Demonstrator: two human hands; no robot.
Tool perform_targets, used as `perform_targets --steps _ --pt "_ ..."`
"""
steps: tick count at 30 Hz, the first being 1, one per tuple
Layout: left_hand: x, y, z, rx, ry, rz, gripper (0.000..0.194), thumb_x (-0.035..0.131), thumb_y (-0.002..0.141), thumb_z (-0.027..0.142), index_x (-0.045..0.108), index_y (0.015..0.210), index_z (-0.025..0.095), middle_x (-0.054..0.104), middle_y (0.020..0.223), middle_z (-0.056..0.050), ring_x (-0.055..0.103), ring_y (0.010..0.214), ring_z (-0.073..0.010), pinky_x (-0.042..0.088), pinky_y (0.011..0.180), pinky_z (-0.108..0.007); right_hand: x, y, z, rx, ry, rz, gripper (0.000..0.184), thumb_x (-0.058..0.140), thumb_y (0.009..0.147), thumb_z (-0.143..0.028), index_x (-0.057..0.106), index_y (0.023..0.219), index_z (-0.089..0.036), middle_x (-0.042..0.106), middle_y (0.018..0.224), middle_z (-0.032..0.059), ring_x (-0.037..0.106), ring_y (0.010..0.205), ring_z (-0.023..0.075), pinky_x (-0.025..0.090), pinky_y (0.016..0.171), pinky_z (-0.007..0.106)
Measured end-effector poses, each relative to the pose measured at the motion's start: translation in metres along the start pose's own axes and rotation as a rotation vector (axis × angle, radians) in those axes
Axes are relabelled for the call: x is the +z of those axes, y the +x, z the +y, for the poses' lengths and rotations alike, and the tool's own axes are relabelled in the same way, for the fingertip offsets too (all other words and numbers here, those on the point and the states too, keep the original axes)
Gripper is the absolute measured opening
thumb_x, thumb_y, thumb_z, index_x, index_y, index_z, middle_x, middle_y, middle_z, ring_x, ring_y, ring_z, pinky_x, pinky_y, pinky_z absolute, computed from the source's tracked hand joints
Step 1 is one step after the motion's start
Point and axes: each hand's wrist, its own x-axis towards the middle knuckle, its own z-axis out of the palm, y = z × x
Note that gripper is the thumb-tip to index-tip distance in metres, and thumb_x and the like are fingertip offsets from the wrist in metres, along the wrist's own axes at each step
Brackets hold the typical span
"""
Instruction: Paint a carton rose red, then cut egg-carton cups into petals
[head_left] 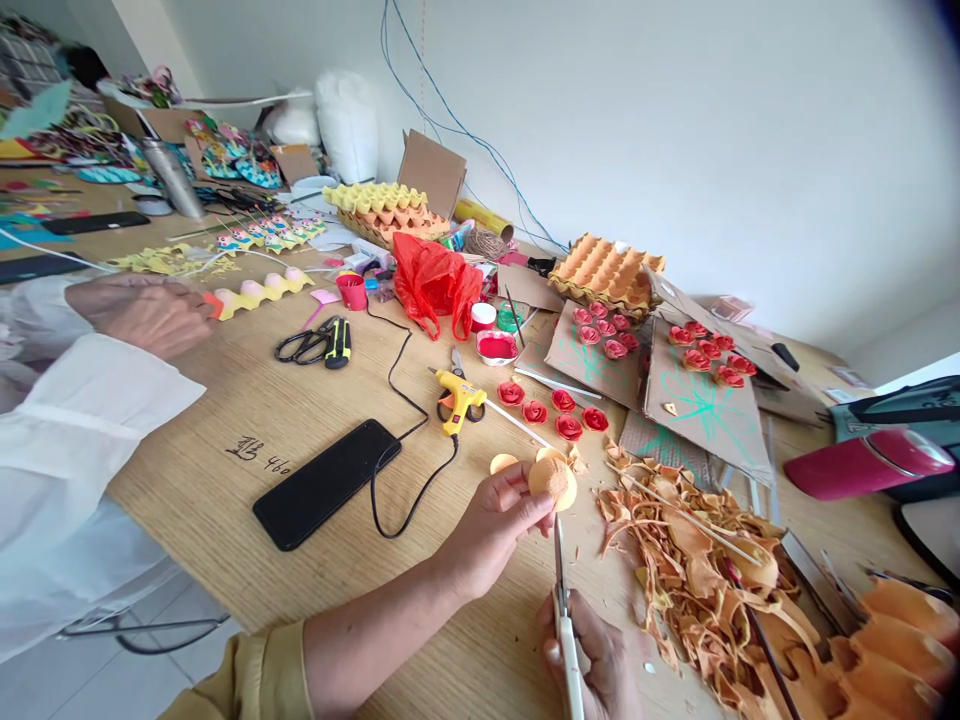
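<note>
Between the thumb and fingers of my left hand (499,520) is a rounded orange egg-carton piece (551,478) with a curved, petal-like edge. My right hand (596,655) grips white-handled scissors (562,590), blades pointing up and their tips at the piece's lower edge. Whether the blades touch it, I cannot tell. Behind my left hand lies another orange carton piece (503,463). Several red paper roses (568,428) sit on the table just beyond. A yellow glue gun (458,400) rests left of them, partly over another pair of scissors.
Orange carton scraps (675,540) are heaped at right. A black phone (326,485) lies at left. Roses stand on cardboard (709,410), near a pink bottle (862,463). Red paint (497,347) and a red bag (435,280) stand farther back. A co-worker's hand (150,315) touches a yellow carton strip.
</note>
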Motion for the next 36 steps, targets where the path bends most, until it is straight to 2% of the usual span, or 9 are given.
perform_targets --steps 5,13,19,28,36 --pt "-0.002 0.006 0.007 -0.006 -0.104 0.024 0.029 0.086 0.073 0.032 0.063 0.079 0.014 0.056 0.067 0.003 0.047 0.061 -0.0064 0.037 0.063 -0.023 0.0 0.0 0.004 0.036 0.074 -0.044 0.046 0.047 0.093 -0.064 0.056 0.081 -0.021 0.05 0.059 -0.0026 0.043 0.052 0.0115 0.031 0.051 0.025" --pt "-0.008 0.008 0.003 -0.067 -0.173 0.004 0.031 0.085 0.072 0.032 0.064 0.084 0.013 0.058 0.075 0.002 0.045 0.059 -0.0047 0.035 0.059 -0.021 0.001 0.0 0.009 0.068 0.154 -0.108 0.046 0.044 0.094 -0.065 0.052 0.082 -0.021 0.05 0.058 -0.0026 0.042 0.051 0.0115 0.03 0.052 0.026" --pt "-0.009 0.009 0.0 -0.057 -0.242 -0.005 0.028 0.081 0.078 0.034 0.062 0.082 0.014 0.06 0.076 0.0 0.047 0.058 -0.0061 0.036 0.056 -0.021 -0.005 0.002 0.012 0.07 0.13 -0.252 0.04 0.043 0.096 -0.059 0.05 0.086 -0.022 0.05 0.064 -0.0022 0.042 0.054 0.0122 0.031 0.052 0.025" --pt "-0.01 0.011 -0.001 -0.063 -0.311 -0.016 0.032 0.082 0.078 0.037 0.061 0.081 0.013 0.059 0.075 0.001 0.044 0.056 -0.0054 0.035 0.054 -0.02 -0.006 0.003 0.007 0.094 0.099 -0.245 0.039 0.041 0.097 -0.059 0.049 0.086 -0.022 0.046 0.063 -0.0035 0.039 0.055 0.0121 0.029 0.052 0.025" --pt "-0.009 0.011 -0.001 -0.096 -0.22 -0.004 0.041 0.088 0.07 0.043 0.062 0.079 0.012 0.06 0.075 -0.001 0.042 0.056 -0.0042 0.03 0.052 -0.019 -0.009 0.003 0.004 0.056 0.061 -0.248 0.042 0.044 0.095 -0.061 0.053 0.087 -0.021 0.051 0.065 -0.0018 0.044 0.057 0.013 0.033 0.053 0.025"
